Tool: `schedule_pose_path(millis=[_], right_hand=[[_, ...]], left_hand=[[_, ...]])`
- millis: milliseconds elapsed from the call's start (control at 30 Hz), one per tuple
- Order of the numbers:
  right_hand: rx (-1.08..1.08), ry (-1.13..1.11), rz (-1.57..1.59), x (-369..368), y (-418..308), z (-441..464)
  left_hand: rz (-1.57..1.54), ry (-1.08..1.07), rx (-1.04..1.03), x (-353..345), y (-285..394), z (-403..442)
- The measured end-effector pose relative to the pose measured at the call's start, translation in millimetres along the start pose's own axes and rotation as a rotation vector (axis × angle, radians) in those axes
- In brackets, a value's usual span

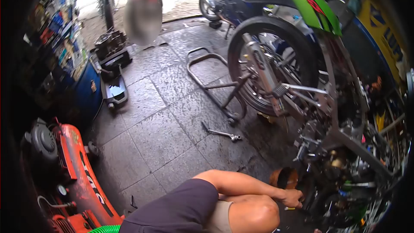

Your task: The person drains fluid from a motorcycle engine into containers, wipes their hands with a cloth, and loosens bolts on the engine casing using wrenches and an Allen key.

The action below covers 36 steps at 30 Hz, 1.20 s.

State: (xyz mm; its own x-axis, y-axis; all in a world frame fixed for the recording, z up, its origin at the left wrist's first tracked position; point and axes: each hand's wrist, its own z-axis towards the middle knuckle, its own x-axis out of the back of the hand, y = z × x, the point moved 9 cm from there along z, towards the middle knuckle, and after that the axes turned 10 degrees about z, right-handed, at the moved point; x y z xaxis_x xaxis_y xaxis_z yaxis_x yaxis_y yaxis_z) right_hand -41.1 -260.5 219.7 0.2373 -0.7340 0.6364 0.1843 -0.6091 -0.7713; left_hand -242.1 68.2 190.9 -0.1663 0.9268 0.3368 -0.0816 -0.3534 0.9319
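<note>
My left hand (293,199) reaches across past my bent knee (258,215), low beside the partly stripped motorcycle. Its fingers are curled closed; what they hold, if anything, is hidden. A small yellow piece (290,208) shows just below the fingers. Close behind the hand is an orange-brown round container (284,177) with a dark inside. To its right lie the engine parts (321,146) and dark, cluttered pieces under the green-tailed motorcycle (308,4). My right hand is out of view.
A kick-start lever (222,133) lies on the wet tiled floor (157,125). Beyond it a tubular metal stand (211,87) sits by the rear wheel (235,56). At left are an orange air compressor (84,168), a blue drum (88,86) and an engine block (108,44).
</note>
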Motion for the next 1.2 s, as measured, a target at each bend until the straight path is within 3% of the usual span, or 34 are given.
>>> schedule_pose_path(millis=[67, 133, 300, 433, 633, 700, 833, 900, 933, 1000, 1033, 1067, 1100, 1200], right_hand=[[-0.019, -0.063, -0.213, -5.7, -12.4, 25.7], [-0.025, -0.097, -0.334, -27.4, -72.0, 10.3], [0.434, -0.278, -0.44, -106.9, -142.7, 22.5], [0.427, -0.437, -0.468, -171.0, -204.2, -11.6], [0.445, -0.504, -0.08, -231.4, -298.4, -41.4], [0.333, -0.641, 0.203, -255.3, -325.8, -52.8], [0.573, -0.761, 0.244, -296.3, -371.7, -59.0], [0.52, -0.911, 0.32, -317.0, -376.7, -55.2], [0.513, -0.926, 0.32, -322.1, -388.0, -54.3], [0.46, -0.97, 0.337, -331.7, -419.4, -45.4], [0.406, -0.989, 0.353, -333.3, -430.8, -38.9], [0.335, -1.022, 0.335, -332.8, -439.6, -33.4], [0.266, -1.054, 0.312, -329.7, -447.4, -30.0], [0.237, -1.056, 0.222, -302.3, -481.1, -23.1]], left_hand=[[-0.006, 0.046, 0.021, 8.8, -9.3, 1.5], [-0.012, 0.087, 0.036, 11.4, -18.7, 3.7], [0.065, 0.056, 0.051, 14.4, -25.3, -1.0], [0.031, -0.01, 0.044, 10.0, -31.9, -5.4], [-0.013, -0.126, 0.097, -23.2, -77.0, 10.2], [-0.021, -0.19, 0.1, -41.5, -110.4, 22.5], [0.129, -0.027, 0.265, -47.5, -199.9, 28.2], [0.019, 0.032, 0.376, -32.0, -234.2, 9.3], [0.095, -0.035, 0.335, -47.6, -282.7, 3.6], [0.325, -0.129, 0.61, 0.2, -303.7, -34.1], [0.289, -0.11, 0.802, 9.8, -347.9, -72.2], [0.216, 0.092, 1.044, 39.5, -364.7, -125.4], [0.179, 0.101, 1.293, 85.4, -333.5, -178.6], [0.169, 0.139, 1.666, 169.1, -232.6, -314.6]])
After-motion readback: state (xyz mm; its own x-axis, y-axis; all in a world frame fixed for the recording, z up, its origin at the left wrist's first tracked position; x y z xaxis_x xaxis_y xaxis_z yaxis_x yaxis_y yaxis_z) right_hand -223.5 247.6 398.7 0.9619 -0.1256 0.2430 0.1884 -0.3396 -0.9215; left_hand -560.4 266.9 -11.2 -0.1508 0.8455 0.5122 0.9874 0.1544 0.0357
